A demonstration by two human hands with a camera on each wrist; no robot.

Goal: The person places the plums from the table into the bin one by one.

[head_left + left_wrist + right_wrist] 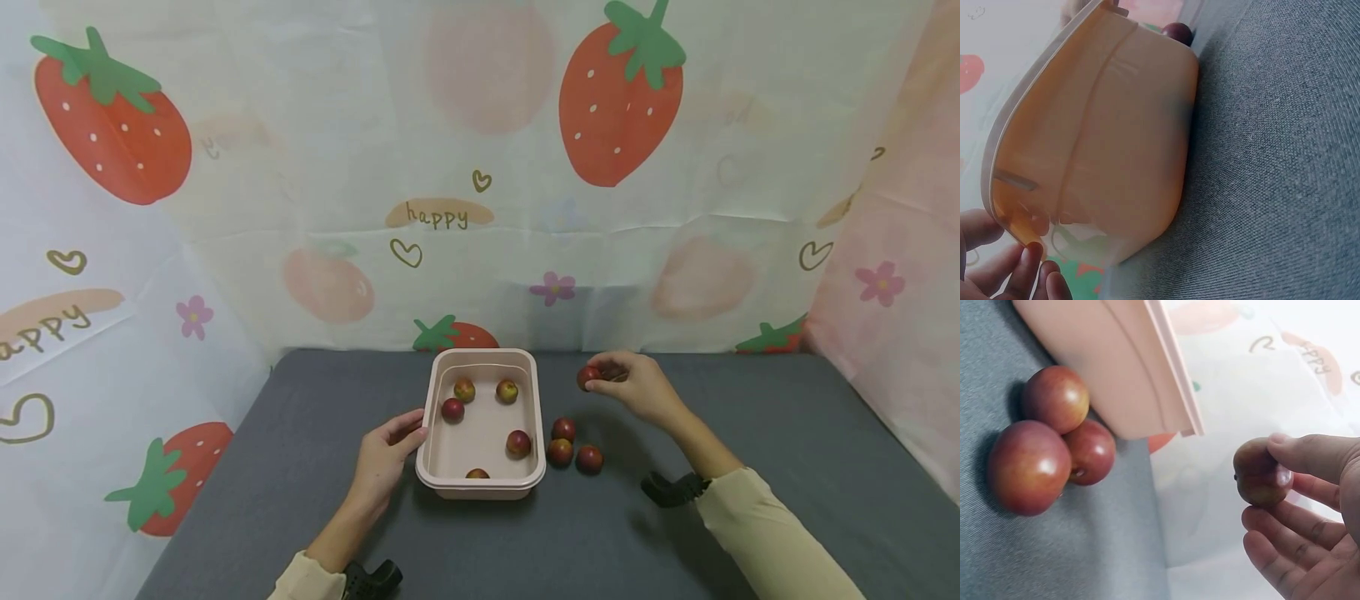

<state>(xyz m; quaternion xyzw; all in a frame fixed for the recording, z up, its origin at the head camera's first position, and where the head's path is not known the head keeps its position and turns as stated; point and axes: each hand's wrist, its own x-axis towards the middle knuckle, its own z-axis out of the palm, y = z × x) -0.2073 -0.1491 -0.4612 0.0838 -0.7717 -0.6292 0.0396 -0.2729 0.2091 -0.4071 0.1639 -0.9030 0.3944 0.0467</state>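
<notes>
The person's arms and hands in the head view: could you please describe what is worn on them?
The person wears plain pale-beige fabric sleeves, with a curved black device beside the end of each. The left hand and right hand wear no gloves.

The left fingers (1027, 269) bend in a grip, the right fingers (1272, 528) pinch, both arms (705, 442) stretched forward.

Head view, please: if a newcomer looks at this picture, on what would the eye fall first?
Probably on the big red strawberries printed on the cloth behind the grey table. Next comes the pink box near the table's middle, with five fruits visible inside and the left hand gripping its left side. To its right, the right hand pinches another fruit.
</notes>
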